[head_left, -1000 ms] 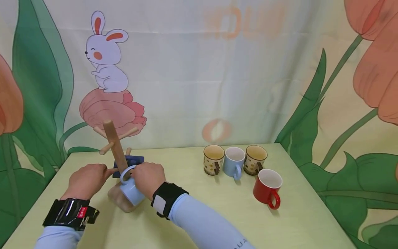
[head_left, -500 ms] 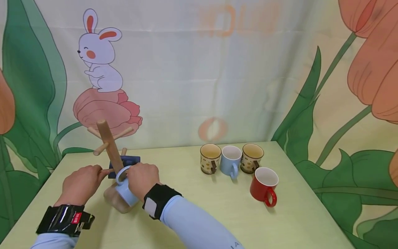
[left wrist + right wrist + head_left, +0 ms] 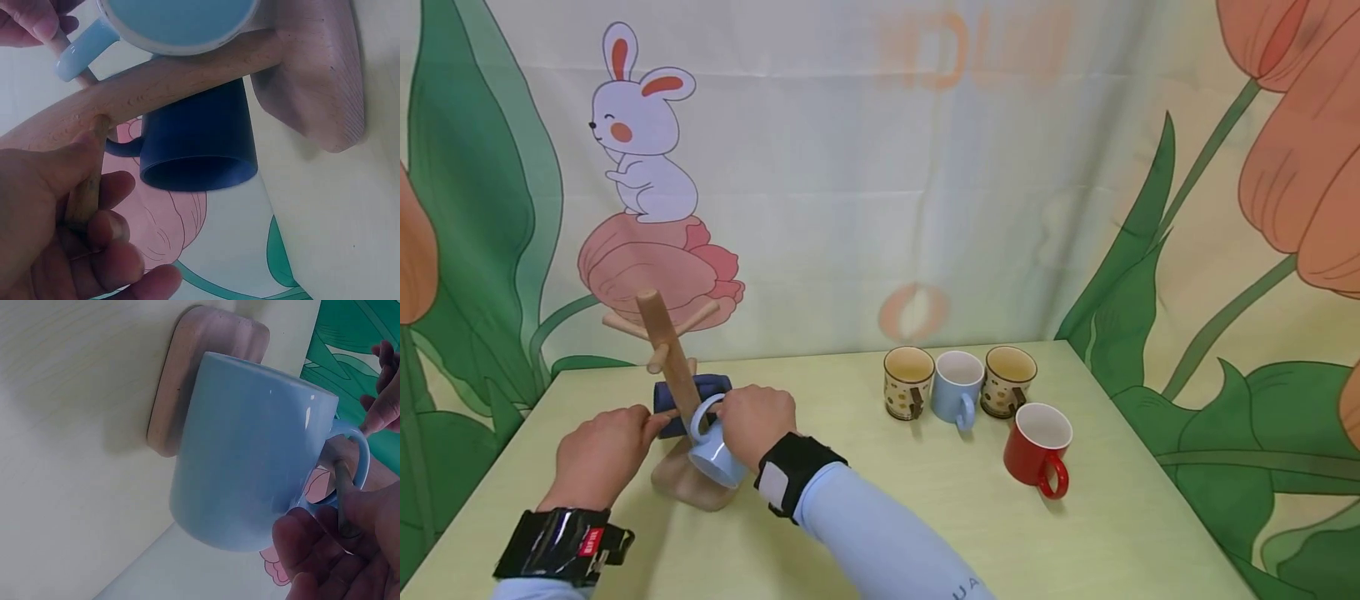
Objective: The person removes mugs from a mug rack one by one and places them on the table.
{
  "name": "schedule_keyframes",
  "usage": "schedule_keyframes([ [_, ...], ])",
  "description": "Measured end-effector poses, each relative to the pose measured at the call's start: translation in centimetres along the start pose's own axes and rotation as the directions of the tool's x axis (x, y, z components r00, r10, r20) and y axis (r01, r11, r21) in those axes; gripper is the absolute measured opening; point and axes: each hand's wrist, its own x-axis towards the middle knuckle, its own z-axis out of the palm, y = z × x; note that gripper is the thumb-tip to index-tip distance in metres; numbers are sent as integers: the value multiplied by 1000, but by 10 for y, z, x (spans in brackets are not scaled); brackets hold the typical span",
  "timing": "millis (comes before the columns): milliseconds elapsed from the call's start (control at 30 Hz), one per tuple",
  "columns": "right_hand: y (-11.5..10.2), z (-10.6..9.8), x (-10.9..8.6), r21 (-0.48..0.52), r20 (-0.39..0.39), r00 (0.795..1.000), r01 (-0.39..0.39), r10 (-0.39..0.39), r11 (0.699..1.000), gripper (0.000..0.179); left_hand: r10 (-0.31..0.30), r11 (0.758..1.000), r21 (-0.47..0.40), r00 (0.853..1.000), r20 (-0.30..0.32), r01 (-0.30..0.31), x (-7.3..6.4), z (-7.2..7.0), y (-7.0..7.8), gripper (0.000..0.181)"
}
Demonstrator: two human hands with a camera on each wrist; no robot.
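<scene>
A wooden mug tree point(image 3: 664, 343) with several pegs stands at the left of the table, its upper pegs bare. My left hand point(image 3: 597, 457) pinches a lower peg point(image 3: 89, 187) between thumb and fingers. On the other side, my right hand point(image 3: 760, 423) pinches the end of another lower peg point(image 3: 344, 487). From that peg a light blue mug point(image 3: 718, 455) hangs tilted, its handle looped over the wood and its body in front of the base point(image 3: 688, 485). A dark blue mug point(image 3: 199, 134) hangs behind the post.
Toward the back right stand two patterned mugs point(image 3: 902, 392) point(image 3: 1002, 392) with another light blue mug point(image 3: 953, 398) between them. A red mug point(image 3: 1032, 446) is nearer the front. A printed curtain point(image 3: 820, 208) backs the table.
The mug tree has turned slightly: its front upper peg has swung right and the dark blue mug at the back left. Both hands keep hold of their pegs.
</scene>
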Motion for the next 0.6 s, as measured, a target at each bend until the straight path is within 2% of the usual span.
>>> schedule_keyframes([
  [333,12,1,3,31,-17,1000,0,0,1000,32,-30,1000,-9,1000,-3,30,-6,4,10,30],
  [600,20,2,8,59,17,1000,5,-6,998,32,-45,999,-6,999,26,45,-10,4,17,30],
])
